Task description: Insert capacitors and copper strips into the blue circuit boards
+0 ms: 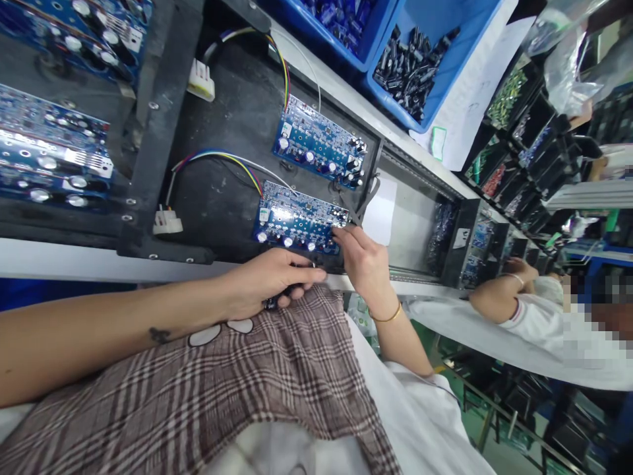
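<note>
My left hand [284, 277] is closed around several black capacitors [271, 303], partly hidden by the fingers, just below the tray's near edge. Its thumb and forefinger pinch together in front of the lower blue circuit board [297, 221]. At that board's right end, my right hand [364, 258] has its fingertips pressed together on the components; anything between them is hidden. Coloured wires run from the board's left end to a white connector [168, 221]. A second circuit board [319, 145] lies above it, wired to another white connector [201, 80].
Both boards lie in a black tray [222, 125] on the line. Beyond it stand a blue bin of black capacitors [415, 72] and a bin of blue components [341, 23]. More circuit boards [49, 145] lie left. A co-worker's arm [499, 297] is at right.
</note>
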Action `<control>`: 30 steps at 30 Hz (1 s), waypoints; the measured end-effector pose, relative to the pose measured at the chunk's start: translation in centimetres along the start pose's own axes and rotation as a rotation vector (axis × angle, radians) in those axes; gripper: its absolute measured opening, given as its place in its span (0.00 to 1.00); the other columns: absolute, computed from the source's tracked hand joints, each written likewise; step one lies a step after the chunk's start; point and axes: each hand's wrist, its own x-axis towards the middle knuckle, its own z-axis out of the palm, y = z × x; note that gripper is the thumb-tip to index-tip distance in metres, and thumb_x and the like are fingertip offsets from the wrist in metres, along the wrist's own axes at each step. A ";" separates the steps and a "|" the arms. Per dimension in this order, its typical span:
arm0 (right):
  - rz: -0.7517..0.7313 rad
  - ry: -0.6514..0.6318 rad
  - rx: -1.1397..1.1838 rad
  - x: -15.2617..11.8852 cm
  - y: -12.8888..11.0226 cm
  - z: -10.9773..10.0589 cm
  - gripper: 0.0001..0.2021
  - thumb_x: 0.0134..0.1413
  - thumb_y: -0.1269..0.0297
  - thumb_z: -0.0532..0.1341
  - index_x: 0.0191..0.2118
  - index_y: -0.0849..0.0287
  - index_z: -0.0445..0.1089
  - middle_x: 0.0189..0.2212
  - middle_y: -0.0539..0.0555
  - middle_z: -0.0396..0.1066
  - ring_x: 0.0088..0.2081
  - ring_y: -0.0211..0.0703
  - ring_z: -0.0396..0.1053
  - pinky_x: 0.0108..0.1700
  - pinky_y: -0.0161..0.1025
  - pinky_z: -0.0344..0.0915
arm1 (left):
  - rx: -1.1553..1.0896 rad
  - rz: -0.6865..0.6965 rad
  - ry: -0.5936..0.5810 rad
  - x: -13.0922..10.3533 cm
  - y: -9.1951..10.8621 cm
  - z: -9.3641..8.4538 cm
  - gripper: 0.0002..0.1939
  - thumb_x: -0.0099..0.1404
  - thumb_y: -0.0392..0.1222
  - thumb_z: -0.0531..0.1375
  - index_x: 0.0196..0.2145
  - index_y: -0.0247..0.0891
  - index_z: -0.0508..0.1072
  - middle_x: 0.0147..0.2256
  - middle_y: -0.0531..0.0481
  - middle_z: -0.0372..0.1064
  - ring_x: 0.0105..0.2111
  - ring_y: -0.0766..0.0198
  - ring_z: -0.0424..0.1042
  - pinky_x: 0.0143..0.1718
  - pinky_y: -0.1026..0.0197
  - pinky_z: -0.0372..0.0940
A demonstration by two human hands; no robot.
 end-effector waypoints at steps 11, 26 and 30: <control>-0.042 -0.146 0.595 -1.5 -3.8 -4.5 0.13 0.66 0.64 0.57 0.53 0.52 0.71 0.43 0.52 0.75 0.44 0.38 0.73 0.47 0.38 0.73 | 0.103 0.032 0.066 0.3 -0.5 0.4 0.13 0.46 0.40 0.73 0.29 0.33 0.76 0.16 0.57 0.58 0.16 0.75 0.51 0.14 0.71 0.44; 0.152 0.133 0.425 -2.1 -1.7 -0.1 0.10 0.65 0.72 0.55 0.44 0.55 0.74 0.42 0.54 0.76 0.47 0.39 0.74 0.52 0.42 0.72 | -0.152 0.001 -0.043 0.7 -0.6 0.6 0.08 0.68 0.34 0.53 0.40 0.29 0.72 0.36 0.40 0.74 0.29 0.62 0.73 0.22 0.64 0.66; 0.037 0.120 0.329 -2.7 -1.5 0.3 0.14 0.65 0.75 0.52 0.48 0.58 0.73 0.47 0.57 0.75 0.50 0.41 0.72 0.53 0.43 0.72 | -0.028 0.068 -0.061 0.6 -0.9 0.2 0.08 0.66 0.38 0.57 0.36 0.31 0.74 0.33 0.46 0.71 0.26 0.67 0.69 0.18 0.68 0.60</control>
